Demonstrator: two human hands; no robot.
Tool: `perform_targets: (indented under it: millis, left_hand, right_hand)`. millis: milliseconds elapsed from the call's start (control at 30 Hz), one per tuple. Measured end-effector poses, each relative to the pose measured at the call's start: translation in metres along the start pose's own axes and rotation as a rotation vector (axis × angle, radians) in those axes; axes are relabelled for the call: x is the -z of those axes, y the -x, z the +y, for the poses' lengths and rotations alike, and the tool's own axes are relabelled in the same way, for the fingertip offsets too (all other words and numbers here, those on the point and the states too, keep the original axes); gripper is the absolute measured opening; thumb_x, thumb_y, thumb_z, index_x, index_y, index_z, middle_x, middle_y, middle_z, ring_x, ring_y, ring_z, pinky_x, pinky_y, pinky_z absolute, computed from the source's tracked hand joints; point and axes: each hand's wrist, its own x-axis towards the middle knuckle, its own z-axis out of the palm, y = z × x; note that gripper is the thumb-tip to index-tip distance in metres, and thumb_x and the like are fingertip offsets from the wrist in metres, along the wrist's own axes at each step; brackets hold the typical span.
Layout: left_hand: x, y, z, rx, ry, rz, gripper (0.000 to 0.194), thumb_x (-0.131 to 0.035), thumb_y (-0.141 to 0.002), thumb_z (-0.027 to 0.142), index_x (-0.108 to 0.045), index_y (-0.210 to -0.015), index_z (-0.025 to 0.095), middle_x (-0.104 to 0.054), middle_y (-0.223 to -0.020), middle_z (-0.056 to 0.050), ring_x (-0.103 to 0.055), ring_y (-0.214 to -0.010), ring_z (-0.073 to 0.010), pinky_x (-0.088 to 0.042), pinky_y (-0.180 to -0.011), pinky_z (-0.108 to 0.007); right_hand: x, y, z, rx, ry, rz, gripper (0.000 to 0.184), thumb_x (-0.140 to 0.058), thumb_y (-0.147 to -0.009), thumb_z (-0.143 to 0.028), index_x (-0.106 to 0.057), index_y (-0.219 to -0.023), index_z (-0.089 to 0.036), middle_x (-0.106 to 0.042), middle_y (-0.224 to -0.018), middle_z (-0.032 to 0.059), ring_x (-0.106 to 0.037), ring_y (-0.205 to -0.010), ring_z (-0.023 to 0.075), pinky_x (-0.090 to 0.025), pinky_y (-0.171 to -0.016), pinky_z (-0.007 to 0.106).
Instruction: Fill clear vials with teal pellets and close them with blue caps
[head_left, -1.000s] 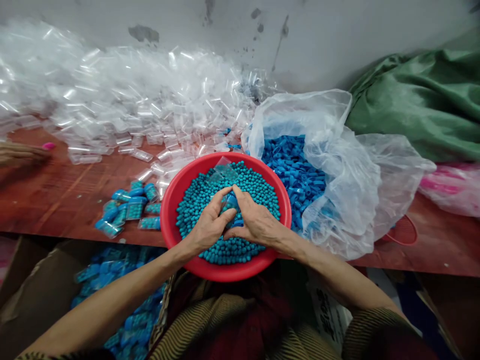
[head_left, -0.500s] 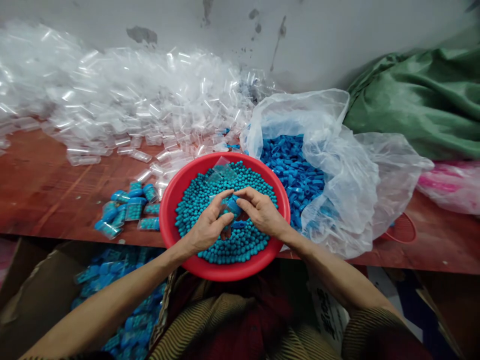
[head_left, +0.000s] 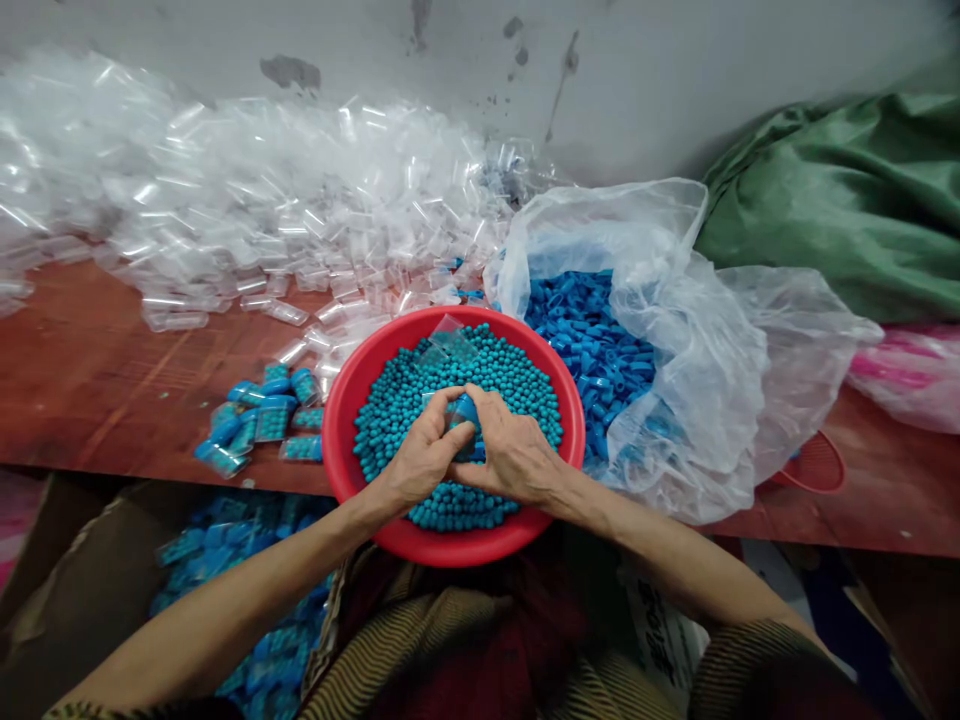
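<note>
Left hand (head_left: 420,458) & right hand (head_left: 511,452) meet over a red bowl (head_left: 352,385) of teal beads (head_left: 517,385), both pinching one small blue-capped tube (head_left: 463,412) btwn fingertips, above the bowl's centre.

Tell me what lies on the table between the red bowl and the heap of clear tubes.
In the head view, a few stray clear tubes lie between the red bowl and the heap of clear tubes.

- The left hand (head_left: 421,458) is held curled, fingers bent inward, thumb pressed toward the right hand.
- The right hand (head_left: 514,455) is cupped against it, knuckles raised.
</note>
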Motion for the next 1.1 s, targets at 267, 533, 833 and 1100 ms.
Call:
perform_targets:
  millis: [267,533,833,1100]
  left_hand:
    - [-0.01,0.001,-0.003,0.02,0.069,0.093,0.023,-0.057,-0.079,0.032,-0.046,-0.096,0.021,-0.044,-0.064,0.006,-0.043,-0.059,-0.0081,-0.035,-0.057,-0.019]
    - [-0.009,-0.004,-0.007,-0.024,-0.05,0.177,0.021,-0.057,-0.078,0.027,-0.048,-0.095,0.019,-0.048,-0.07,0.005,-0.045,-0.063,-0.0086,-0.038,-0.061,-0.021]
    - [0.02,0.002,0.009,0.168,0.162,0.004,0.044,-0.061,-0.074,0.043,-0.041,-0.108,0.022,-0.057,-0.069,0.004,-0.054,-0.048,-0.0105,-0.039,-0.042,-0.021]
    - [0.121,0.021,0.024,-0.052,-0.348,0.497,0.029,-0.061,-0.075,0.029,-0.051,-0.102,0.024,-0.059,-0.076,0.007,-0.052,-0.061,-0.0082,-0.043,-0.058,-0.023]
  right_hand:
    - [-0.01,-0.006,0.006,0.117,0.078,0.06,0.07,-0.057,-0.07,-0.043,-0.037,-0.124,-0.004,-0.054,-0.096,0.0162,-0.057,-0.077,0.0252,-0.047,-0.05,0.031]
    - [-0.015,-0.009,0.008,0.032,-0.156,-0.004,0.071,-0.061,-0.073,-0.04,-0.032,-0.131,-0.011,-0.051,-0.107,0.0161,-0.056,-0.09,0.0267,-0.052,-0.066,0.039]
    - [0.003,-0.013,0.032,-0.152,-0.786,-0.179,0.093,-0.068,-0.072,-0.034,-0.012,-0.145,-0.022,-0.042,-0.132,0.0143,-0.059,-0.073,0.012,-0.052,-0.065,0.03]
    - [0.003,-0.004,0.06,-0.092,-0.231,-0.234,0.036,-0.056,-0.084,-0.031,-0.057,-0.118,-0.017,-0.065,-0.108,0.0101,-0.062,-0.09,0.02,-0.046,-0.081,0.035]
